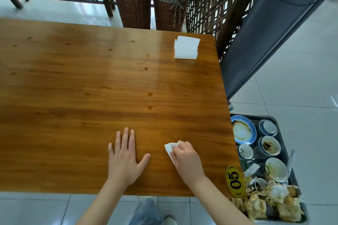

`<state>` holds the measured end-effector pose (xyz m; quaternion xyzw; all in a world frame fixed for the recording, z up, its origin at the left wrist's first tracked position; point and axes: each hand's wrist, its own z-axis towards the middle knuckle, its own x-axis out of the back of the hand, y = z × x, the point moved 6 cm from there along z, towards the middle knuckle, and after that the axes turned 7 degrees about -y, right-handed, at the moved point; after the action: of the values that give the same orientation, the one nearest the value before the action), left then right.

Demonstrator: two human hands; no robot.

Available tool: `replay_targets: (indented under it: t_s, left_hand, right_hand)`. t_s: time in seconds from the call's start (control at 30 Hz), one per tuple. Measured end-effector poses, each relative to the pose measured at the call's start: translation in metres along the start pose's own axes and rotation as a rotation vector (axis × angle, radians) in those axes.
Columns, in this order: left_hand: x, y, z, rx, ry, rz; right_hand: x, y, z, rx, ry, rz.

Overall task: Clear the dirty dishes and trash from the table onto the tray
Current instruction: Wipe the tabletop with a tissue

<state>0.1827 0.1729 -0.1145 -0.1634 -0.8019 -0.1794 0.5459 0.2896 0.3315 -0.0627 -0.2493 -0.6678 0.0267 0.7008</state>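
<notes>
The metal tray point(278, 120) sits below the desk's right edge, carrying a blue-rimmed plate point(243, 129), stained white bowls point(270, 145) and crumpled greasy napkins point(270, 201). The right hand point(188, 160) grips a white tissue point(169, 147) against the glossy wooden desk point(91, 78), fingers curled. The left hand point(124, 160) lies flat, fingers spread. Brown droplets point(150, 94) mark the wood. A square napkin stack point(186, 47) stands far right. Two wicker baskets point(151, 2) stand on the tiled floor point(301, 78).

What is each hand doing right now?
Left hand: open, flat on the table.
Right hand: closed on a white napkin.
</notes>
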Motion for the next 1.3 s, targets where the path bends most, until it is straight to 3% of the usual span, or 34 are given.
replay_targets:
  t_s: [0.2,0.57,0.87,1.1,1.3]
  left_hand:
    - [0.001,0.003,0.000,-0.022,0.032,-0.027]
    - [-0.002,0.002,0.001,-0.032,0.041,-0.027]
    - [0.020,-0.001,0.023,-0.066,0.118,-0.134]
    - [0.049,-0.005,0.083,-0.118,0.167,-0.122]
    - [0.056,-0.008,0.122,-0.173,0.106,-0.098]
  right_hand:
    - [0.004,0.013,0.009,0.066,0.024,-0.047]
    - [0.016,0.052,0.074,-0.221,0.013,-0.018]
    - [0.002,-0.006,0.084,-0.043,-0.012,0.062]
    - [-0.022,-0.024,0.116,-0.082,-0.035,0.110]
    - [-0.022,-0.041,0.160,-0.060,-0.021,0.078]
